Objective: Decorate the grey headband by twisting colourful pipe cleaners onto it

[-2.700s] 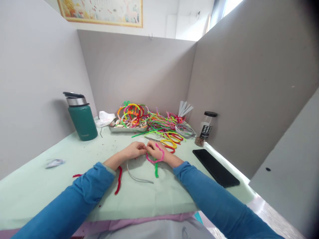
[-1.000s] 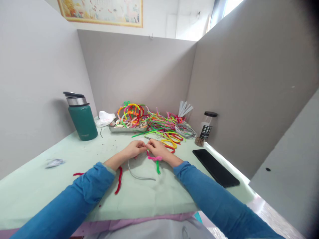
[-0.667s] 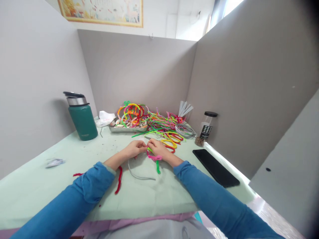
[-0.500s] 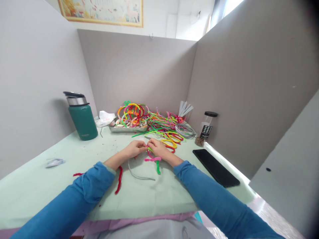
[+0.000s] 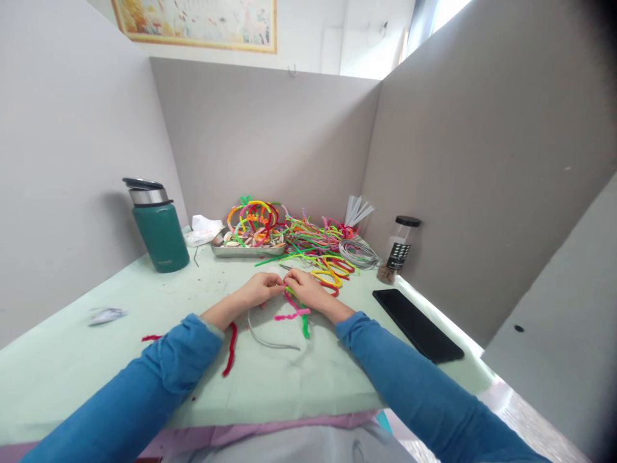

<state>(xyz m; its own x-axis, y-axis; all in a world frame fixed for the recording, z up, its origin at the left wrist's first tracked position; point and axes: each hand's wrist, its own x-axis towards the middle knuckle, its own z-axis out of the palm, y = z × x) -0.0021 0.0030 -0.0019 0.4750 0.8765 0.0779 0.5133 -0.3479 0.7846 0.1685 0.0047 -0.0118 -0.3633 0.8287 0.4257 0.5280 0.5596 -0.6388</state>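
My left hand [image 5: 263, 288] and my right hand [image 5: 304, 287] meet over the middle of the table, fingertips pinched close together. Between them is a small piece of fuzzy pipe cleaner, pink and yellow-green near the fingers. From it hang a pink strand [image 5: 292, 316] and a green strand [image 5: 306, 326], below my right hand. The exact grip of the fingertips is too small to make out. A grey wire [image 5: 270, 344] curves over the table just below my hands. One red pipe cleaner [image 5: 231, 350] lies beside my left forearm.
A metal tray [image 5: 248, 252] holds colourful hoops and small pieces. Right of it are piled pipe cleaners [image 5: 313, 236], a grey wire coil [image 5: 359, 254] and yellow loops [image 5: 329, 276]. A green bottle [image 5: 161, 235] stands left; a black-lidded jar [image 5: 398, 251] and black phone [image 5: 417, 325] are right.
The hanging pink strand has swung slightly left and down and now tilts. My fingers have shifted only a little, still together.
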